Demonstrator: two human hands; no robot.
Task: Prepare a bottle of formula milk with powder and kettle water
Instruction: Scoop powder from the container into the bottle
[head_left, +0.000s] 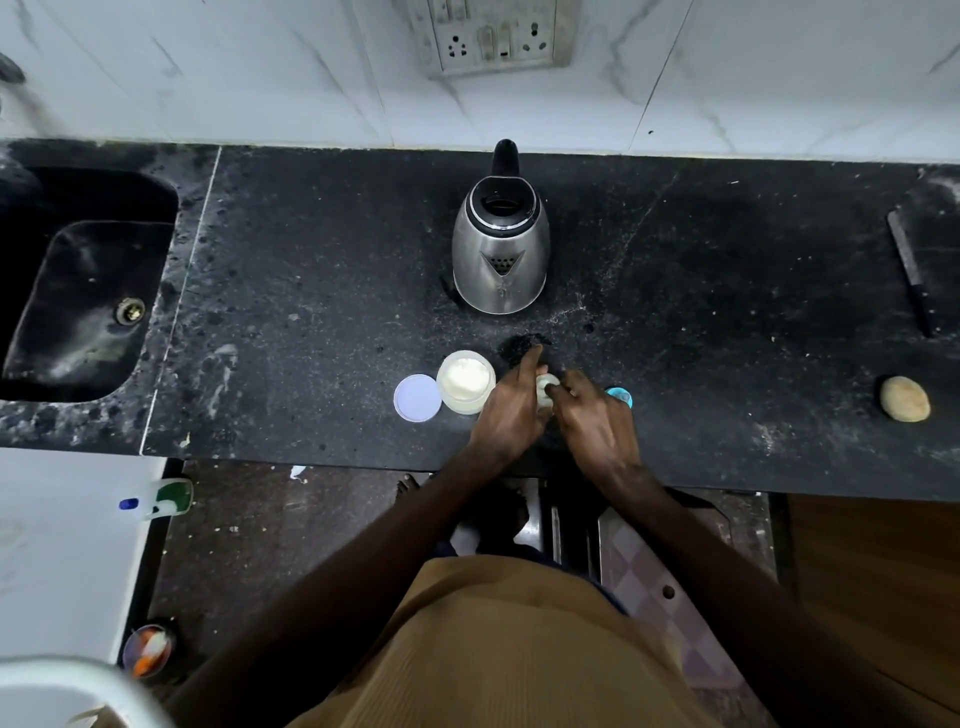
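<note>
We have both hands meeting at the bottle (548, 387), which stands upright on the counter (311, 260) near its front edge, mouth up toward us. The left hand (511, 410) wraps round its side, one finger poking forward. The right hand (592, 415) has its fingertips curled at the rim, and we cannot tell whether it pinches anything there. The open powder jar (466, 382) sits just beside the left hand on its outer side, with its lid (417, 397) lying flat further left. The kettle (501, 244) stands straight ahead beyond the bottle, spout toward us and handle to the wall, so we reckon the reach has to pass round its body. A blue cap (621, 397) peeks out behind the right hand. The knife (911, 280) and sink (78, 291) are well apart.
</note>
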